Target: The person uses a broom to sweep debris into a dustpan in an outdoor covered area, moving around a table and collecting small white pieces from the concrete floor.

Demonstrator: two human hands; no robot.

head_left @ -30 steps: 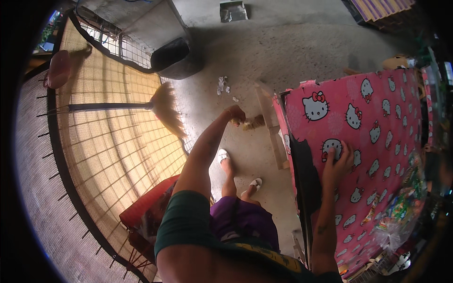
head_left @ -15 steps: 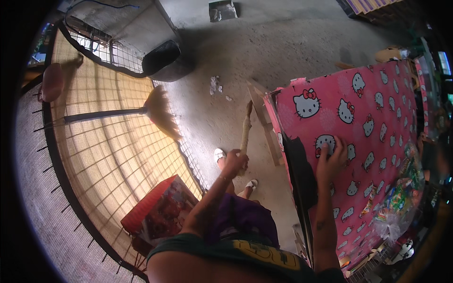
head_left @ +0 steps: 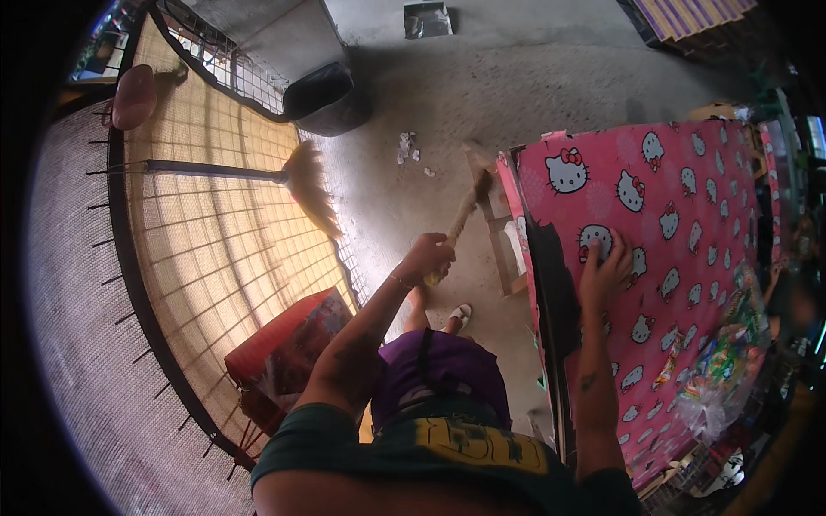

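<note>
My left hand (head_left: 428,257) is wrapped around the near end of a pale, knobbly stick (head_left: 461,222). The stick slants away from me to the right, and its far end is dark brown and blurred, beside the table's wooden legs. Whether that end touches the wood, I cannot tell. My right hand (head_left: 607,268) rests with fingers spread on a table cover (head_left: 637,232), pink with a white cat print. Along the table's left edge the cover is torn, showing a black surface (head_left: 555,284) beneath.
A broom (head_left: 305,185) hangs on a wire-mesh partition (head_left: 228,224) at left, near a pink plastic scoop (head_left: 135,99). A red box (head_left: 288,348) sits below. Beyond are a black bin (head_left: 320,101), white scraps (head_left: 408,148) on concrete, and a metal tray (head_left: 428,20). Bagged packets (head_left: 727,374) lie at right.
My left hand has lifted the stick a little farther away, and its far end has swung right toward the table's legs. My right hand stays on the cover. The view has shifted slightly.
</note>
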